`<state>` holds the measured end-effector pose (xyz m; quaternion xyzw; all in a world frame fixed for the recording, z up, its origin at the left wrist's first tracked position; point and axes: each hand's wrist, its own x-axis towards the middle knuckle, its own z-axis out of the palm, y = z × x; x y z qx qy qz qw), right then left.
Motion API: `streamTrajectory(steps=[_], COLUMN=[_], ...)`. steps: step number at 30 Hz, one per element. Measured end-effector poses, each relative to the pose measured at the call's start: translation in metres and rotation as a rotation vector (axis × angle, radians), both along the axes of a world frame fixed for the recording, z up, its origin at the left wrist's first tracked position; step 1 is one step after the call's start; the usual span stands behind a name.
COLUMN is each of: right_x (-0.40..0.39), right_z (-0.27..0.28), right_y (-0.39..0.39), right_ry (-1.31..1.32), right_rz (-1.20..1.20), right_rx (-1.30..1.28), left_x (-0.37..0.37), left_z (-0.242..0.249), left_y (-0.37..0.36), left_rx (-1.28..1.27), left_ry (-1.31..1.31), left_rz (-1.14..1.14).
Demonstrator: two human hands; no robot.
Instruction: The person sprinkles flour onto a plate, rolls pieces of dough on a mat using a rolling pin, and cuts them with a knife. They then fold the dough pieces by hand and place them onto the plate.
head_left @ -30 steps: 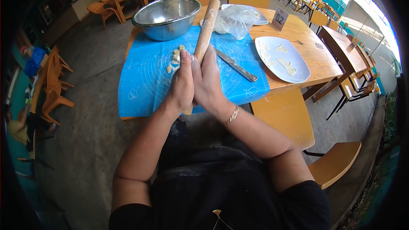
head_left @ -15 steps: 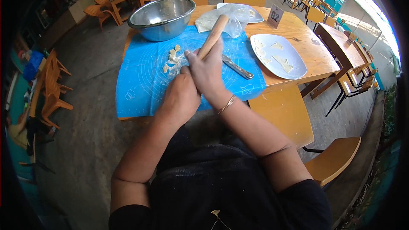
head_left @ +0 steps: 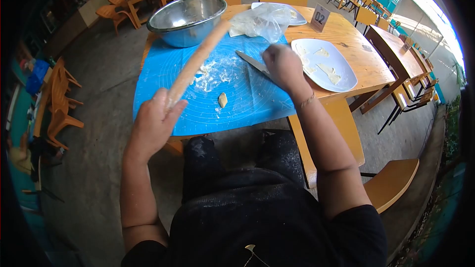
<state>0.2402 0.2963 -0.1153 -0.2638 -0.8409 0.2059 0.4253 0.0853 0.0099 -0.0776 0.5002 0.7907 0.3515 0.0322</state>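
My left hand (head_left: 154, 121) is wrapped round the lower end of a wooden rolling pin (head_left: 198, 59), which slants up and away over the blue baking mat (head_left: 262, 104). Closed and slightly blurred, my right hand (head_left: 284, 66) hovers by the knife (head_left: 253, 63); whatever its fingers may hold is hidden. A small dough piece (head_left: 222, 100) lies by itself near the front of the mat. Behind it is a patch of scattered flour (head_left: 217, 74), with pale dough bits partly covered by the rolling pin.
A steel bowl (head_left: 185, 29) stands at the mat's back left corner. Behind the mat are a clear plastic bag (head_left: 262, 22) and a plate (head_left: 297, 17). A white plate (head_left: 349, 76) with flat dough pieces sits at right, near a table number sign (head_left: 319, 18).
My hands have separated. The rolling pin now lies in my left hand, moved left, and my right hand has shifted right. A dough piece now shows nearer the front of the mat.
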Motion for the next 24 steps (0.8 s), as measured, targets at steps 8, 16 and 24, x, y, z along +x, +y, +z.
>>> streamTrajectory(steps=[8,16,24], right_x=[0.010,0.031,-0.008], right_z=[-0.036,-0.026,0.019], right_y=[-0.002,-0.009,-0.045], right_ry=[-0.529,-0.351,-0.109], right_rz=[-0.123,-0.194,0.227], right_rx=[0.361,0.304,0.366], left_x=[0.003,-0.003,-0.007], left_z=[-0.003,-0.006,-0.001], left_y=[-0.002,0.008,0.038], left_rx=[-0.141,-0.182,-0.398], left_ry=[-0.025,-0.006,0.158], left_rz=[-0.072,-0.085,-0.206])
